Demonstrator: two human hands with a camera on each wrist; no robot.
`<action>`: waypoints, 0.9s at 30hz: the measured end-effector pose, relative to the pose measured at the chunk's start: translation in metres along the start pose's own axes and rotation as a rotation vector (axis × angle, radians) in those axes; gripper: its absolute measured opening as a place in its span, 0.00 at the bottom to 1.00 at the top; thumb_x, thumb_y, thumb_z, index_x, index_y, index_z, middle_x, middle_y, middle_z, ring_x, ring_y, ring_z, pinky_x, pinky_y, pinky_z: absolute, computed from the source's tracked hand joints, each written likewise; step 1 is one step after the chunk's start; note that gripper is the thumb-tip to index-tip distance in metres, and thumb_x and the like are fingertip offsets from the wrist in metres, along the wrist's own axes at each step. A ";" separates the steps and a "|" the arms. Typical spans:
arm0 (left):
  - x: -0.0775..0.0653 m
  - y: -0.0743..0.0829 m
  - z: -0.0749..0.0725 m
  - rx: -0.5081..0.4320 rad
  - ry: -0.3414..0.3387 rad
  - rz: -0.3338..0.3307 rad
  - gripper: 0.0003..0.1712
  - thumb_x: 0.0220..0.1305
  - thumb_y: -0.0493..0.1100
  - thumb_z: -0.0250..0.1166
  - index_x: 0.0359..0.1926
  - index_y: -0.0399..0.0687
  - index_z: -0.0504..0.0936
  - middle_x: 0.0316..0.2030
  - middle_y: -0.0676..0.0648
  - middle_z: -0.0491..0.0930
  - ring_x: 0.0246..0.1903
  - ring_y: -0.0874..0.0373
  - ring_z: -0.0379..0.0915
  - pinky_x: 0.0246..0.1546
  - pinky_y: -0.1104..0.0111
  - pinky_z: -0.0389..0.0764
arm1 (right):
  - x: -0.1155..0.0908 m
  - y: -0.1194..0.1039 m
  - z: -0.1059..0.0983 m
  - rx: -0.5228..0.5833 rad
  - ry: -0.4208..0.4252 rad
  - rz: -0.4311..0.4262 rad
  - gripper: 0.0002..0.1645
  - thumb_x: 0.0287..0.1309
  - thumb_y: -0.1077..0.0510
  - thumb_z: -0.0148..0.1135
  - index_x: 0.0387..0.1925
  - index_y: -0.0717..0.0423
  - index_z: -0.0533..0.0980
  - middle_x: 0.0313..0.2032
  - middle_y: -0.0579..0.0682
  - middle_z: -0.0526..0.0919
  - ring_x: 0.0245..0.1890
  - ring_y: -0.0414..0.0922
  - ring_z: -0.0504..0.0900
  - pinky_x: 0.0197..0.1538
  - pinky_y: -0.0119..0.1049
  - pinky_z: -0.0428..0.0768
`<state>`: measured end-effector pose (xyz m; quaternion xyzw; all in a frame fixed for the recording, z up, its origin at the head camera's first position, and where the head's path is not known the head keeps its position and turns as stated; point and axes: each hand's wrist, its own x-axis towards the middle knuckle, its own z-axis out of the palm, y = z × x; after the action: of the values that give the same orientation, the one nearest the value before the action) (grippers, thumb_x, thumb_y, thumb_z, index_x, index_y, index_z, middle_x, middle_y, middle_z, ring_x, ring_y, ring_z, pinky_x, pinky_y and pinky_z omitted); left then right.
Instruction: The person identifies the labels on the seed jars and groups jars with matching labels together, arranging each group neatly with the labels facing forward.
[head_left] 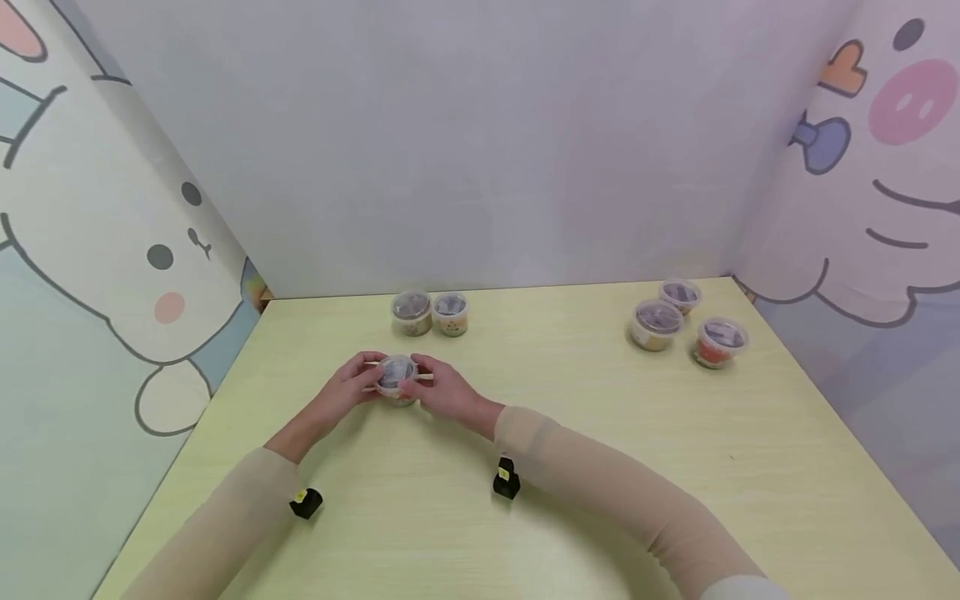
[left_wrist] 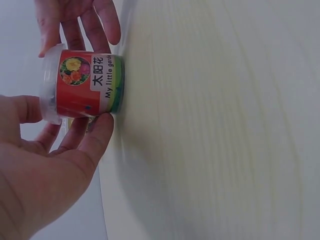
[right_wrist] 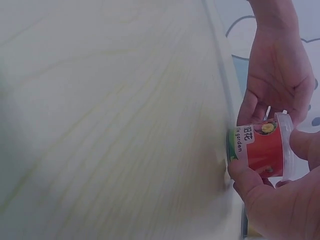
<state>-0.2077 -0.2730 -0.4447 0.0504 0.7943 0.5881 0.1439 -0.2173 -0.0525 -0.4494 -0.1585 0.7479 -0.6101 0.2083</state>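
Observation:
Both hands hold a small lidded cup (head_left: 397, 373) low over the table, left of its middle. My left hand (head_left: 352, 382) grips it from the left and my right hand (head_left: 450, 392) from the right. Close up in the left wrist view, the cup (left_wrist: 77, 92) has a clear plastic lid, a red label with a flower picture, the words "My little garden" and a green base. In the right wrist view, thumb and fingers of the right hand (right_wrist: 280, 207) bend around the cup (right_wrist: 267, 155). Whether its base touches the table is hard to tell.
Two similar lidded cups, one wider (head_left: 412, 313) and one narrower (head_left: 451, 315), stand behind the hands near the table's back edge. Three more cups (head_left: 656, 325) stand at the back right. Wall panels border the pale wooden table (head_left: 570, 367) at the back and sides.

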 end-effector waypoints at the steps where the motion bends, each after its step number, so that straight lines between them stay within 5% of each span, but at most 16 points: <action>1: 0.000 0.000 0.000 0.002 0.001 0.003 0.28 0.82 0.48 0.49 0.71 0.36 0.59 0.66 0.32 0.64 0.62 0.46 0.67 0.62 0.56 0.74 | 0.000 0.000 0.000 -0.005 0.000 -0.002 0.39 0.72 0.51 0.62 0.76 0.60 0.59 0.69 0.56 0.70 0.65 0.54 0.74 0.55 0.41 0.81; 11: 0.001 -0.001 0.000 0.032 0.020 0.030 0.30 0.81 0.49 0.50 0.72 0.34 0.57 0.64 0.31 0.65 0.61 0.45 0.68 0.61 0.54 0.76 | -0.001 0.002 -0.003 -0.003 0.002 -0.005 0.42 0.70 0.49 0.63 0.77 0.58 0.58 0.70 0.58 0.68 0.66 0.56 0.73 0.58 0.43 0.80; 15: -0.001 0.006 0.004 0.149 0.079 0.075 0.35 0.81 0.53 0.50 0.74 0.34 0.54 0.65 0.31 0.65 0.64 0.40 0.66 0.64 0.47 0.71 | -0.004 0.002 -0.015 -0.057 -0.003 -0.041 0.41 0.72 0.49 0.61 0.78 0.57 0.57 0.71 0.59 0.67 0.69 0.58 0.69 0.62 0.45 0.77; 20: 0.000 0.028 0.014 0.399 0.167 0.201 0.34 0.81 0.56 0.49 0.74 0.39 0.60 0.68 0.34 0.67 0.68 0.39 0.63 0.67 0.43 0.64 | -0.010 -0.004 -0.048 -0.289 -0.009 -0.124 0.31 0.76 0.51 0.55 0.74 0.59 0.64 0.71 0.57 0.68 0.69 0.58 0.69 0.68 0.47 0.70; 23: 0.002 0.045 0.024 0.552 0.154 0.312 0.29 0.80 0.54 0.51 0.71 0.41 0.68 0.68 0.37 0.69 0.68 0.41 0.63 0.66 0.43 0.65 | -0.018 -0.011 -0.074 -0.465 -0.055 -0.147 0.30 0.77 0.50 0.53 0.72 0.59 0.67 0.71 0.56 0.69 0.70 0.57 0.68 0.70 0.49 0.67; 27: 0.009 0.068 0.041 0.748 0.091 0.470 0.19 0.77 0.49 0.58 0.59 0.43 0.81 0.61 0.40 0.75 0.59 0.44 0.72 0.57 0.48 0.76 | -0.035 -0.025 -0.114 -0.701 -0.220 -0.140 0.30 0.77 0.48 0.52 0.72 0.59 0.68 0.70 0.56 0.71 0.71 0.54 0.66 0.71 0.49 0.65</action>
<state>-0.2103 -0.2122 -0.3929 0.2522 0.9250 0.2784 -0.0567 -0.2450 0.0564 -0.4017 -0.3356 0.8718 -0.3091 0.1781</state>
